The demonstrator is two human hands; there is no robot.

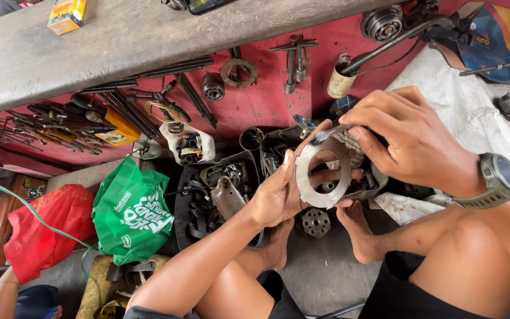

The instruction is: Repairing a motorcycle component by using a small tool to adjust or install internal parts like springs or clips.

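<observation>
Setting: workshop floor (pixel 320 266) in grey concrete, person sitting on it with bare feet out front; red worktop (pixel 255 100) lying beyond, carrying wrenches, a bearing (pixel 213 86) and a steel ring (pixel 238 72).
Thing in hand: flat steel ring plate (pixel 321 177), standing on edge, its face turning toward the camera, hole open at centre.
Left hand: left hand (pixel 275 195) gripping the plate's left rim, thumb lying along the edge.
Right hand: right hand (pixel 411 139) pinching the upper right rim, fingers curling over the top; watch on that wrist.
Relation: plate sitting between both hands, touching each; left hand supporting from below-left, right hand coming from above-right.
Below: toothed hub (pixel 316 222) lying on the floor between the feet.
Left side: green bag (pixel 131 212) and red bag (pixel 45 227) resting near the parts tray (pixel 187 212).
</observation>
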